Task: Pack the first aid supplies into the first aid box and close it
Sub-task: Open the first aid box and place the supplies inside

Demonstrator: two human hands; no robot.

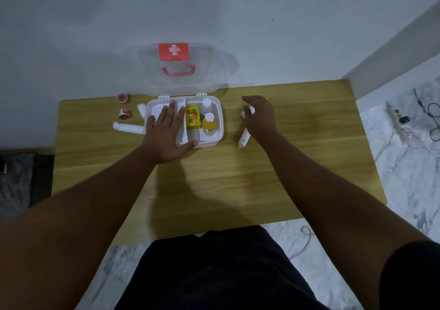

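Observation:
The white first aid box [220, 121] stands open at the table's far middle, its clear lid [177, 69] with a red cross label leaning back against the wall. Inside lie a yellow packet [193, 117], a yellow bottle [209, 124] and a clear bottle [206, 102]. My left hand [166, 135] rests flat, fingers spread, on the box's left compartment. My right hand [260, 116] hovers right of the box, fingers curled around a small white roll [247, 112]. A white tube [244, 140] lies under it. Left of the box lie two red tape rolls [123, 98] [124, 114] and white bandage rolls [128, 127] [141, 108].
The wooden table [214, 185] butts against a grey wall. On the marble floor to the right lie a power strip [397, 121] and cables [431, 119]. A dark object [16, 178] sits on the floor at the left.

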